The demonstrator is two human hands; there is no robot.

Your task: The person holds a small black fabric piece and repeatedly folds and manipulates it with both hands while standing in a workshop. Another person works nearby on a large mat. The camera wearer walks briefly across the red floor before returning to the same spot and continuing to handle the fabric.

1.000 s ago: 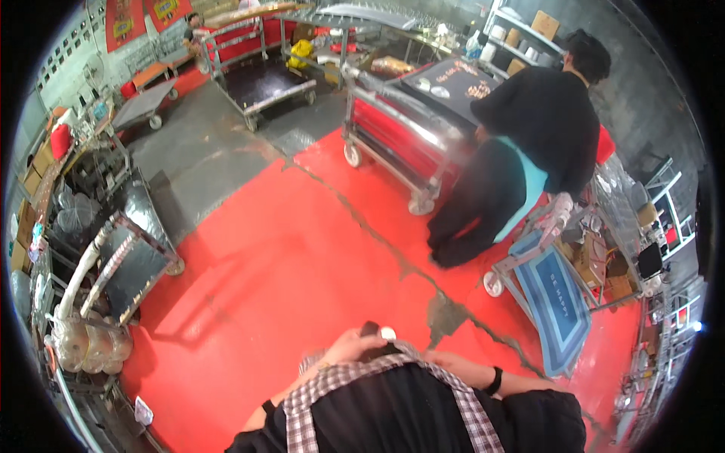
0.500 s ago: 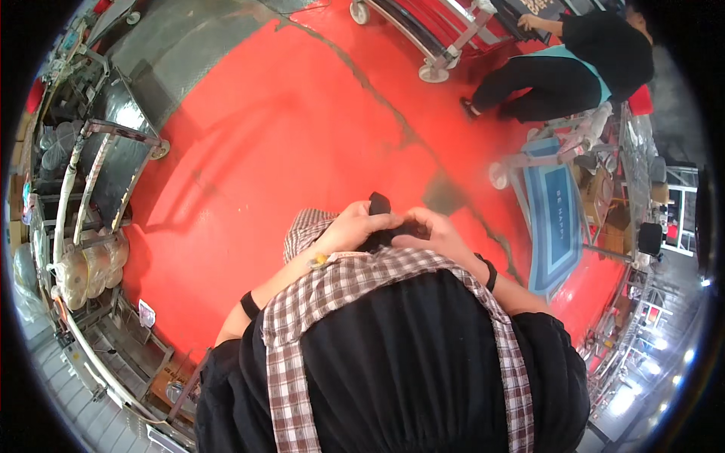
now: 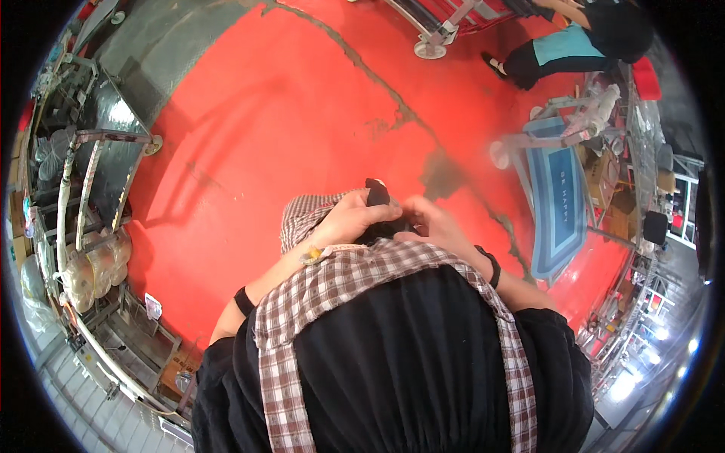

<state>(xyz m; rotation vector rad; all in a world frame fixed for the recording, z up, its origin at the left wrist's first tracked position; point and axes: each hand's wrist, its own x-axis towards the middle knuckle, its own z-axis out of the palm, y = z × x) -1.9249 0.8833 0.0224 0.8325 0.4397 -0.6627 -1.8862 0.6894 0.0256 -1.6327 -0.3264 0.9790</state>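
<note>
Head view: the left grip (image 3: 346, 220) is closed on a dark object (image 3: 377, 193), whose upper end sticks up past the thumb and fingers; what kind of thing it is cannot be told. Just to the right of it, the right grip (image 3: 434, 226) has its fingers bent inward; whether they pinch anything cannot be told. A black wristband (image 3: 243, 303) circles the left wrist, behind the left grip. Nearer the body than both grips lies the brown-and-white checked apron (image 3: 362, 272), over a black top (image 3: 400, 347). Beyond the grips spreads the red floor (image 3: 264, 151), crossed by a dark crack. Well to the right of the grips, a blue mat (image 3: 556, 204) hangs by a metal cart frame (image 3: 547, 141); farther off beyond the right grip, a co-worker (image 3: 619, 34) bends. Well left of the grips are plastic-wrapped rolls (image 3: 94, 268).
</note>
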